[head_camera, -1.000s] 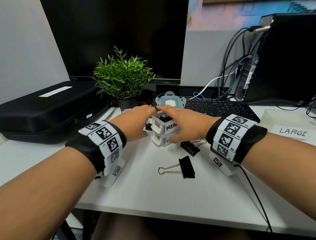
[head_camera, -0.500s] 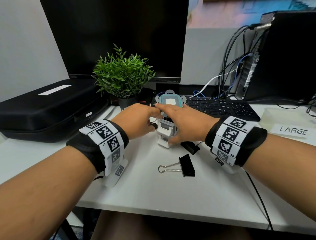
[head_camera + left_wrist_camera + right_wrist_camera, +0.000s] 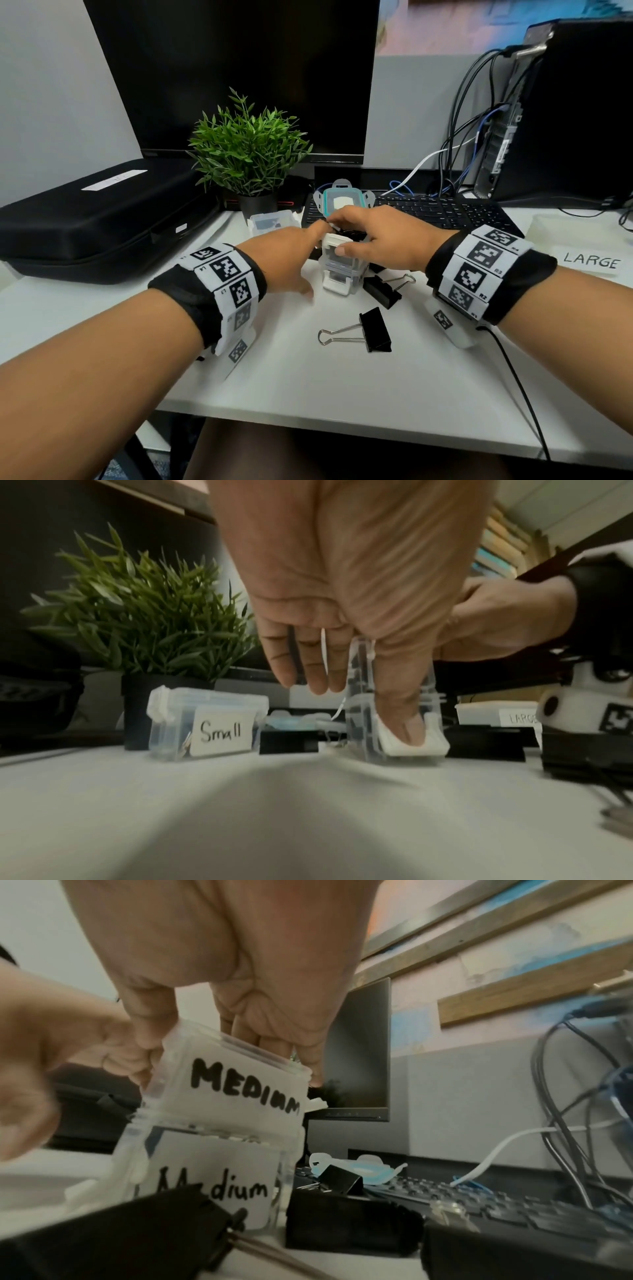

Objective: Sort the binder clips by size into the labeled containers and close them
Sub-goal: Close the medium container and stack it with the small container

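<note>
Two stacked Medium containers [image 3: 219, 1153] | both hands [image 3: 342, 246] on upper | Small container [image 3: 205, 723] shut

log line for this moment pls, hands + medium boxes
left hand: thumb on lower box latch | right hand: holds top medium box | stack: two | loose clip: on desk

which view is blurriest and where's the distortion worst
Right wrist view: the left hand smears with motion blur, and the near black binder clips are out of focus. Left wrist view: soft white desk foreground. Head view: sharp, edges bowed.
</note>
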Tool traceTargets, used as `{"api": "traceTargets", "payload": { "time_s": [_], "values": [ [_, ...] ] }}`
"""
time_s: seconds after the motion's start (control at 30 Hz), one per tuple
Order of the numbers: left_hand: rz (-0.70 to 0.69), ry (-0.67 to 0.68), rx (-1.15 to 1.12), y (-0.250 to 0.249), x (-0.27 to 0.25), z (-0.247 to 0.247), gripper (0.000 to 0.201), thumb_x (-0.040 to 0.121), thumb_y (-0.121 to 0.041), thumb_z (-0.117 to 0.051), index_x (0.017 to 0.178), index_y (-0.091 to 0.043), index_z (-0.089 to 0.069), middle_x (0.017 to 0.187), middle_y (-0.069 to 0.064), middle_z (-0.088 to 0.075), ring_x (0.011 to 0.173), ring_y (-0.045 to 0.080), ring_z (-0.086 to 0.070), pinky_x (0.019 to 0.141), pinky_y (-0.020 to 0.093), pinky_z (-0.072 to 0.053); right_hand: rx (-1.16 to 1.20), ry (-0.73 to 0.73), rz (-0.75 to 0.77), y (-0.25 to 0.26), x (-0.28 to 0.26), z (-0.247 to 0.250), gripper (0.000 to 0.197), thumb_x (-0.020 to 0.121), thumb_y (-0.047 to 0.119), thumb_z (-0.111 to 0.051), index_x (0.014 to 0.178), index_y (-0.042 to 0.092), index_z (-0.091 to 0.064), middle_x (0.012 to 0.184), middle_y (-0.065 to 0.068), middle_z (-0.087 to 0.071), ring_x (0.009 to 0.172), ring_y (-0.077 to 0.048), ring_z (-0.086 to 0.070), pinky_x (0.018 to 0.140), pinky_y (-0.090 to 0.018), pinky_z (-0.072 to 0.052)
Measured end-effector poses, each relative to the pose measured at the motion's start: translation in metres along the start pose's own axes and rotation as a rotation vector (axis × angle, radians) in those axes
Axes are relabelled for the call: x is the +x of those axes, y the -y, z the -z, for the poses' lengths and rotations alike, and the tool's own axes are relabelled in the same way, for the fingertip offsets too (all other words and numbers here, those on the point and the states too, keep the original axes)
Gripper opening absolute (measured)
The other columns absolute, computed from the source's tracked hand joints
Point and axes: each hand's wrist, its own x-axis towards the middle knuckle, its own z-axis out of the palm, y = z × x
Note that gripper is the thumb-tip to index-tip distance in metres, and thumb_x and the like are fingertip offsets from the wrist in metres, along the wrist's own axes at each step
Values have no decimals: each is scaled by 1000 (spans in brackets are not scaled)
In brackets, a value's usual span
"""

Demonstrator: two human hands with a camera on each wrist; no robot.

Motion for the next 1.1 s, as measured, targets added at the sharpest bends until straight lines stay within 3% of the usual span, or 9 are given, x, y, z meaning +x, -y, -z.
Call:
{"api": "traceTargets", "payload": {
  "time_s": [0.1,0.23,0.33,0.47,0.6,0.83,1.0,1.1],
  "values": [
    [5,6,-124,1,4,-5,97,63,-33,-86,133,-23,-20,122,1,-57,109,19,-56,91,39,-49,119,12,-8,-5,1,0,47,89,29,-62,134,25,-47,131,5,-56,125,-9,-50,99,-29,-45],
    [46,-42,-212,-3,6,-9,100,62,-35,-86,132,-25,-16,115,3,-58,101,18,-58,88,39,-51,219,23,-23,-5,0,1,48,89,16,-60,135,21,-48,135,5,-55,125,-4,-49,103,-26,-42],
    [72,-38,-171,-6,8,-11,104,62,-34,-86,135,-28,-11,113,5,-61,98,21,-60,86,40,-52,197,20,-29,-4,-1,2,48,89,15,-59,135,21,-46,135,7,-53,120,-2,-51,92,-15,-42],
    [148,-27,-199,-10,12,-16,111,65,-30,-85,142,-21,-6,103,1,-60,85,17,-57,79,30,-49,226,11,-36,-4,1,2,50,88,16,-60,135,22,-44,137,3,-52,128,-7,-47,105,-29,-40],
    [203,43,-129,-13,17,-23,114,68,-34,-82,146,-17,0,99,3,-65,88,21,-62,79,35,-53,206,20,-45,-6,3,1,52,88,18,-60,137,24,-43,138,5,-51,129,-5,-45,104,-28,-41],
    [266,73,-286,-11,30,-22,96,63,-24,-85,139,-15,-26,111,4,-64,100,23,-61,89,40,-50,196,15,-58,-2,-1,1,51,89,17,-60,137,21,-44,137,4,-53,126,-5,-48,103,-22,-40],
    [292,85,-304,-11,29,-19,86,68,-12,-78,139,-16,-29,118,4,-62,93,24,-66,81,39,-57,192,2,-50,-2,0,1,49,89,17,-60,136,18,-46,136,2,-53,126,-7,-49,106,-25,-39],
    [285,101,-318,-11,29,-17,92,68,-10,-76,143,-20,-23,116,3,-63,92,25,-65,79,40,-57,188,0,-43,-3,0,0,49,88,16,-60,135,19,-47,135,2,-54,124,-8,-50,107,-29,-40]
  ]
}}
